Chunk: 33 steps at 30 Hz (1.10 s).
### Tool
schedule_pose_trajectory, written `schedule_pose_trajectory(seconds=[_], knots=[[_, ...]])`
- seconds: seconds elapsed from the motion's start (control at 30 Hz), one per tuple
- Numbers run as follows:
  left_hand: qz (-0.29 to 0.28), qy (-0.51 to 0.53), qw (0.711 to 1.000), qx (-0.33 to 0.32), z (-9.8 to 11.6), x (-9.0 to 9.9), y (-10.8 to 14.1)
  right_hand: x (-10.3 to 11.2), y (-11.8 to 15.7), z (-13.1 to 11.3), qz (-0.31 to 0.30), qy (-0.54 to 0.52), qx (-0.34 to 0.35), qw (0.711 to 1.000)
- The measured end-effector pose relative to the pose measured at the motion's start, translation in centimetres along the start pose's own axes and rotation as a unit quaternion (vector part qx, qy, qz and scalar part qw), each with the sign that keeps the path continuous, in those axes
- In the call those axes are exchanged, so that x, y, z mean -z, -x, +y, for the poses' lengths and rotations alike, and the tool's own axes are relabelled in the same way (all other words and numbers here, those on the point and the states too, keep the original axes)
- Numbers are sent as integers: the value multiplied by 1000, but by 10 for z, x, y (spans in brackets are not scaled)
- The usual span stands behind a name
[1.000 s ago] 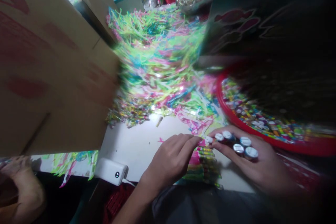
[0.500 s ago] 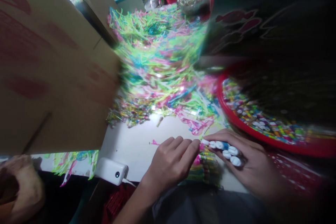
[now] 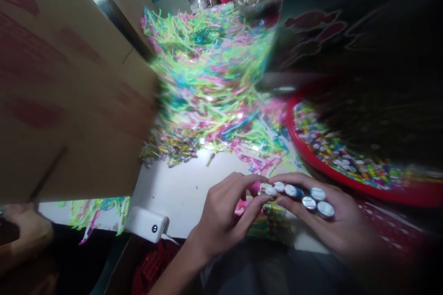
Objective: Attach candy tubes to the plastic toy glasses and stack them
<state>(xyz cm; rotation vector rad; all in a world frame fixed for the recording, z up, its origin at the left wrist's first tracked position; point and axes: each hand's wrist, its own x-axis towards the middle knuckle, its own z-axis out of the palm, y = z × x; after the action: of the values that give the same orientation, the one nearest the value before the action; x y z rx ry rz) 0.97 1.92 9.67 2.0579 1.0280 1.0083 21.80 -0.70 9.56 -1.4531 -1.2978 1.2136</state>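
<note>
Several small white-ended tubes sit in a row in my right hand, its thumb and fingers closed around them. My left hand meets it, thumb and index finger pinching the tubes at the row's left end. Pink plastic strip shows beneath the left fingers. Under both hands, close to the table edge, lies a bundle of yellow-green tubes, partly hidden. More loose small tubes are heaped on the white table beyond my left hand.
Coloured plastic strips cover the table's far part. A cardboard box stands left, a dark printed box right, above a red basin of small pieces. A white power bank lies at the front edge. Another person's hand is lower left.
My left hand has gone from a closed fist to a thumb-and-finger pinch at the tubes. The tubes in my right hand have shifted slightly right, their white ends facing up more.
</note>
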Motion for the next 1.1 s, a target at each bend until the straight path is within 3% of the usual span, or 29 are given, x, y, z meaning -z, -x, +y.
schedule_pose_trajectory(seconds=[0.2, 0.27, 0.37, 0.43, 0.6, 0.73, 0.93, 1.0, 1.1], knots=[[48, 192, 974, 107, 9, -3, -4, -5, 4, -9, 9, -48, -40, 998], [43, 300, 934, 189, 7, -7, -6, -4, 5, -10, 4, -56, -56, 997], [-7, 448, 846, 288, 3, -13, -8, -2, 7, -10, 2, -41, -58, 997], [-29, 493, 812, 309, 0, -16, -9, -1, 7, -11, 6, -18, -47, 999], [-59, 542, 784, 298, -6, -15, -10, -1, 9, -14, -12, -34, -14, 999], [-66, 556, 778, 285, -7, -12, -9, -4, 8, -18, -31, -66, -48, 996], [0, 485, 784, 388, 1, -21, -8, -11, -2, -15, -1, -193, -145, 971], [26, 447, 804, 392, 4, -21, -8, -14, -3, -11, 16, -237, -160, 958], [43, 376, 858, 347, 10, -16, -8, -16, 1, -8, 25, -239, -151, 959]])
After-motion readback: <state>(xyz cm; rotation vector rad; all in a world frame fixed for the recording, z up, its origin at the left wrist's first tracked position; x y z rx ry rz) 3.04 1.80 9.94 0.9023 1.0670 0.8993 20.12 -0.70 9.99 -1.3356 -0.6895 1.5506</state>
